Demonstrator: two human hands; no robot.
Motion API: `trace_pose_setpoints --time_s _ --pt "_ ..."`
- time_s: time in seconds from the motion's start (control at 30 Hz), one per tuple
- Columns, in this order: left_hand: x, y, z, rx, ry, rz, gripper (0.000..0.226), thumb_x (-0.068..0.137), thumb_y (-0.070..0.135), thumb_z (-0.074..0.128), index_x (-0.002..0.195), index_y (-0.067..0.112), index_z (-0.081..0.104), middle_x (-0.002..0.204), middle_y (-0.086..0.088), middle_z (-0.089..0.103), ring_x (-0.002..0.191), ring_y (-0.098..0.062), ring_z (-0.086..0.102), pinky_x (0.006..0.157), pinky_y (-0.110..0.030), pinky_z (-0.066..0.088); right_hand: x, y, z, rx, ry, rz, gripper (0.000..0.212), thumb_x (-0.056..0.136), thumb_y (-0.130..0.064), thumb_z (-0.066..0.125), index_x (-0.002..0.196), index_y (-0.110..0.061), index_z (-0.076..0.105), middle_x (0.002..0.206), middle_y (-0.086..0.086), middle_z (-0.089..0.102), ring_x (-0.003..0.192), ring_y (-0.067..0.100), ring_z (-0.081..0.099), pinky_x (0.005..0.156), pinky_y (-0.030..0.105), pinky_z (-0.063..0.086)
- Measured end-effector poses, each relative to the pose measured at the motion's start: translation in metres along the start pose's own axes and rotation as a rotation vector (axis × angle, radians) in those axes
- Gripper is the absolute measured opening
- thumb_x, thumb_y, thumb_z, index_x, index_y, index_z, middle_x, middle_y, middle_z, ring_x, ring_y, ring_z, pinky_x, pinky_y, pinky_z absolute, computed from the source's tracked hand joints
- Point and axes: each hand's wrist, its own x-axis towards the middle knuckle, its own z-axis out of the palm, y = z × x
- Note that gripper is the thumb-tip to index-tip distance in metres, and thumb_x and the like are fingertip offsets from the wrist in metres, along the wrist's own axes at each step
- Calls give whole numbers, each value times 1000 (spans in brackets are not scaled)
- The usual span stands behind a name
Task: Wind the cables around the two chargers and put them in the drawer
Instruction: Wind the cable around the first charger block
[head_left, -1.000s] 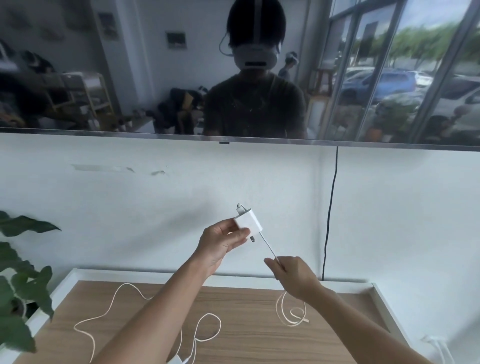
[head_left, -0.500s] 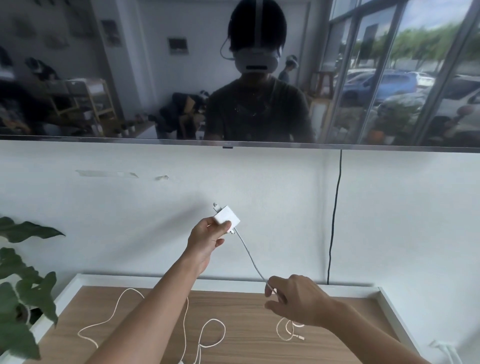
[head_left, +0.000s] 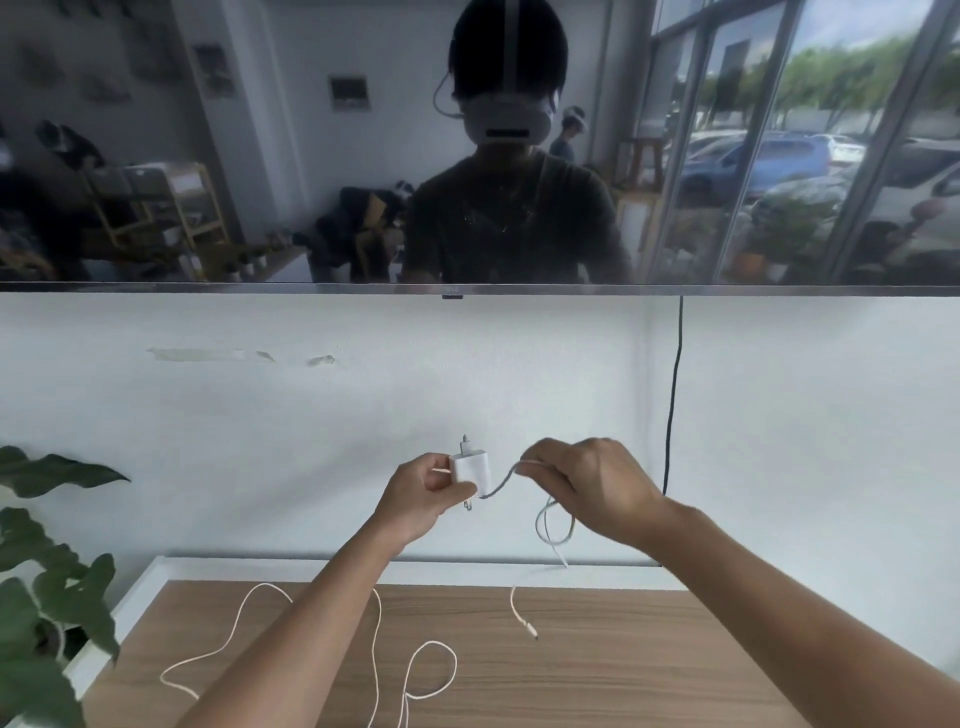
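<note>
Head view: white wall above a wooden bench (head_left: 623, 675). Left hand (head_left: 421, 496) grips the charger (head_left: 469, 474); right hand (head_left: 592, 488), lower a moment ago, now pinches the cable (head_left: 501, 486) just beside it, starting the first wrap. Second cable (head_left: 311, 639) lies below.

plant (head_left: 47, 597) left | dark screen (head_left: 260, 156) on wall | black cord (head_left: 674, 395) hanging

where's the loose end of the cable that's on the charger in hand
In the head view its connector tip lies on the wooden tabletop, centre-right, below the right hand and right of the second white cable.
</note>
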Motion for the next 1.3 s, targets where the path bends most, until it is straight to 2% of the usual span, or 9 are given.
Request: trace_pose_setpoints --time_s 0.17,0.27,0.37,0.57,0.7,0.8,0.9,1.07,1.3 --pt "-10 10 6 22 -207 33 24 89 18 77 112 21 72 95 -6 82 72 -12 57 70 -30 44 25 10 -8 12 35 21 24 100 -44 54 103 -27 71 58 -15 54 53 20 59 56 30 50" --pt "-17 18 7 30 -341 27 28 91 20 76 119 24 71 99 0 82 82 -11 64 72 -24 47 35 22 -8 74 61 146 21 95 -46 64 95 -28 74 49 -15 49 46 10 47 55 27 42" --pt "-22 26 7 -6 -428 9 28 93 22 74 120 25 72 100 0 80 89 -12 67 76 -23 48 37 35 -8 164 51 293 23 87 -50 72 82 -28 73 45 -11 48 46 13 45 52 25 38" --pt "-27 36 5 -343 -550 -52 38 91 20 70 129 14 67 105 1 75 93 -12 68 78 -25 47 26 50 -4 394 -21 555 40 80 -53 78 67 -18 64 46 -9 50 45 9 45 46 16 35" --pt "-25 38 6 -551 -593 -37 41 88 21 77 126 9 68 105 -5 72 94 -16 68 84 -26 53 17 47 6 531 -103 596 41 86 -48 75 69 -12 69 48 -1 53 45 10 42 43 15 31" --pt "-20 36 11 -660 -566 -16 67 74 30 91 131 4 66 113 -11 72 100 -22 71 90 -29 57 12 44 17 592 -156 593 36 87 -47 74 67 -17 70 49 -1 54 50 16 45 48 20 34" --pt "-16 35 15 -736 -479 -6 73 69 30 94 130 0 65 116 -13 73 104 -24 72 92 -29 57 6 44 27 654 -192 593 32 86 -42 78 64 -21 66 48 -6 55 50 17 45 55 30 37" --pt "-15 37 22 -804 -315 -8 40 84 12 75 120 -3 64 110 -16 73 101 -25 73 89 -30 59 -1 43 30 682 -265 617 34 80 -44 83 64 -19 67 50 -1 60 56 20 43 58 34 33" --pt "-8 36 28 -835 -175 -11 18 87 11 76 95 10 59 93 -11 67 89 -24 70 80 -29 60 -9 32 30 649 -316 598 38 81 -38 84 68 -7 65 51 -1 52 49 12 48 50 21 38"
